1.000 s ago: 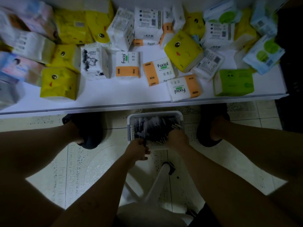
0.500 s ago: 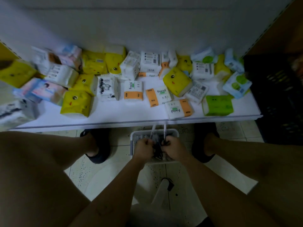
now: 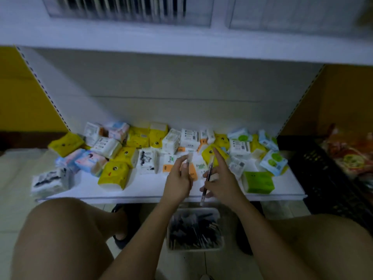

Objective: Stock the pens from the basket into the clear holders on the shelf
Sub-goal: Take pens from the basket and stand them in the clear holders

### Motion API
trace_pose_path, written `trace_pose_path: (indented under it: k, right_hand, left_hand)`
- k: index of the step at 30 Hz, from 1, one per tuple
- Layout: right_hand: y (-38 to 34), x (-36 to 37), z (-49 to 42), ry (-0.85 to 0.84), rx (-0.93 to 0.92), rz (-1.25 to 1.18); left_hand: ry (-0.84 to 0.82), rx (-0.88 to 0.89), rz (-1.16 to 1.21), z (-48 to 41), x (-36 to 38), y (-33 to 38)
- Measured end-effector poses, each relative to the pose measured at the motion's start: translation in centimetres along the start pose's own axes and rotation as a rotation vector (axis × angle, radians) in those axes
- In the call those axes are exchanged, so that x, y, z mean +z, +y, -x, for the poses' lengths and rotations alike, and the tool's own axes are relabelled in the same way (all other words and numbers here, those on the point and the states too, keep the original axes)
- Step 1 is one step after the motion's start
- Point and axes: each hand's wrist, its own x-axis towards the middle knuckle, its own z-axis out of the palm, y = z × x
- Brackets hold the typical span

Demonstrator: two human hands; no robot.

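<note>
A white basket [image 3: 221, 225] full of dark pens sits on the floor between my feet. Both my hands are raised above the lower shelf, each holding a pen. My left hand [image 3: 178, 179] pinches a pale pen [image 3: 189, 157] that points up. My right hand [image 3: 220, 178] grips a dark pen [image 3: 207, 180] with a white tip at its lower end; its index finger sticks out straight. On the upper shelf at the top stand clear holders [image 3: 129, 11], the left one filled with dark pens, the right holder [image 3: 292, 12] looking blurred and pale.
The lower white shelf [image 3: 153, 188] carries many tissue packs in yellow, white, orange and green. A black crate [image 3: 323, 178] stands at the right, with colourful packets behind it. My bare knees fill the bottom corners. Yellow panels flank the shelf unit.
Both hands have risen out of the basket, each with a pen, to above the lower shelf. My head has tilted up, bringing the upper shelf and clear holders into view.
</note>
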Motion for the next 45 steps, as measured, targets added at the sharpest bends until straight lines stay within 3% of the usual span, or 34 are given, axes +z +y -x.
trace_pose_path:
  k: [5, 15, 20, 24, 45]
  right_hand:
    - [-8.3, -2.3, -0.5, 0.088, -0.221, -0.062]
    - [-20.8, -6.7, 1.0, 0.218, -0.472, -0.192]
    - [-25.9, -8.6, 2.1, 0.220, -0.581, -0.198]
    - [-29.8, -9.9, 2.0, 0.200, -0.679, -0.131]
    - [-40.8, -13.0, -9.5, 0.244, -0.808, -0.040]
  left_hand:
    - [0.008, 0.139, 0.096, -0.9, -1.2, 7.4]
    - [-0.017, 0.507, 0.204, 0.3, -5.0, 21.1]
    - [0.123, 0.563, 0.154, 0.3, -7.1, 26.0]
    - [0.130, 0.653, 0.054, -0.2, -8.7, 29.5]
    - [0.290, 0.851, -0.263, -10.8, -15.0, 40.8]
